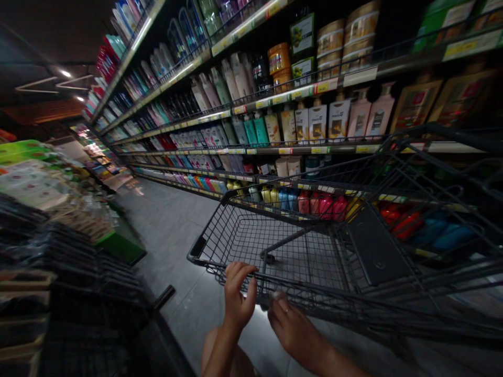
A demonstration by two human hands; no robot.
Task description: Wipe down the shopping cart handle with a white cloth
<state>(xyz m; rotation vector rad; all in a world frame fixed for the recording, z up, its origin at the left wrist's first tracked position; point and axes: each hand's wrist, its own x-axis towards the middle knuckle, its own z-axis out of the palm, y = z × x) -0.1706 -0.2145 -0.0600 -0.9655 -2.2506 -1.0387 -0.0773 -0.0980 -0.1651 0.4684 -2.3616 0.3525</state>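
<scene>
A black wire shopping cart [314, 293] stands in front of me. My left hand [239, 299] is at the cart's near rim, its bent fingers over or just before the top wire and the thumb held apart; whether it touches the wire is unclear. Close to its right, my right hand [290, 323] is below the same rim, fingers drawn together, with a ring on one finger. A small pale spot shows at its fingertips, too blurred to name. The cart's basket has a mesh floor and a dark bar across it.
Long shelves [220, 152] of bottles and jars run along the right side. To the left are a display stand with a green base [121, 243] and dark stacked goods [78, 256]. Grey floor tiles [168, 220] stretch between them. Another dark frame [165, 335] is at lower left.
</scene>
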